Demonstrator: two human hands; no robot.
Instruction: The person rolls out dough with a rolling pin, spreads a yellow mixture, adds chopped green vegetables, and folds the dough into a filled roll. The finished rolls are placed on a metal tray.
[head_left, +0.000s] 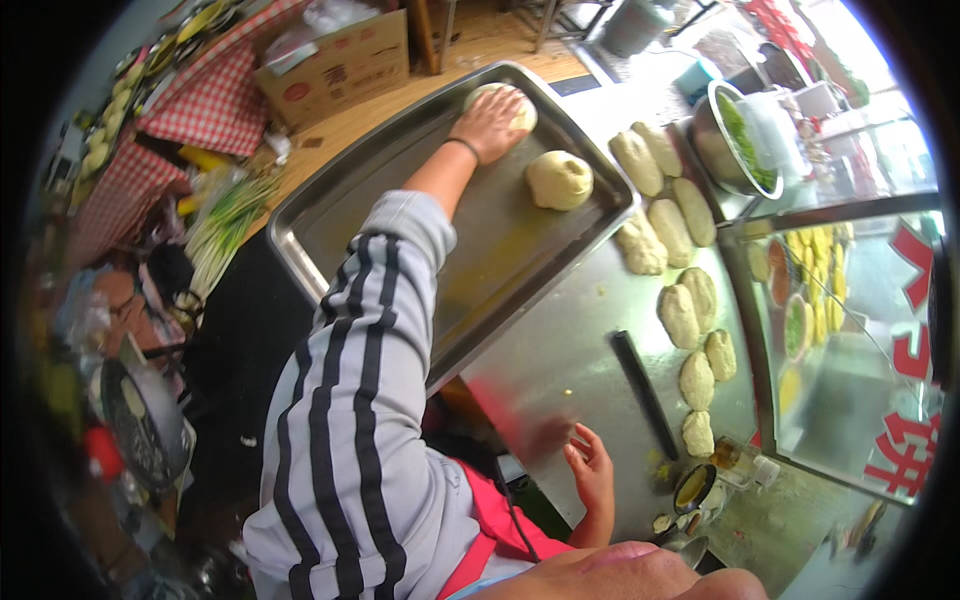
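Observation:
My left hand (491, 124) lies palm down over a round of pale dough (528, 114) near the far end of a large metal tray (352, 180). The dough shows beyond both sides of the hand, and the palm side is hidden. A second dough ball (559, 180), with a small raised knob, sits close by in the same tray. Over the near edge of the metal worktop (540, 345) is my right hand (592, 465), with bent fingers slightly apart and nothing in them. A dark rod (643, 394) lies on the worktop beyond that hand.
Several oblong dough pieces (671, 232) line the worktop beside a glass display case (825, 352). A steel bowl of chopped greens (739, 142) stands behind them. Near the front are a small bowl of yellow liquid (694, 487) and a glass jug (739, 461). Green onions (229, 225) and a cardboard box (337, 67) are leftward.

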